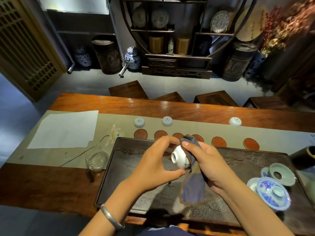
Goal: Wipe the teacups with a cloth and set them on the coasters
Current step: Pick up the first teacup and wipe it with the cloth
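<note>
Both hands are up over the dark carved tea tray, and between them sits a small white teacup, tipped on its side with its foot ring facing left. The left hand curls around it, index finger arched over the top, thumb tucked under the lower edge, pinching the cup between the two. The right hand grips a blue-grey cloth with a tan border, thumb pressing the fabric against the cup's right side while the loose end hangs down over the tray.

Beyond the tray, on the beige table runner, a row of round reddish-brown coasters lies bare, six showing, the middle ones partly hidden behind the hands. Behind that row, three more white teacups stand upside down on the runner, two to the left, one further right, none on a coaster.

On the right end of the tray, a blue-and-white lidded bowl sits beside a pale green strainer. Left of the tray stands a glass pitcher, with white paper sheets just beyond it. A silver bangle circles the left wrist.
</note>
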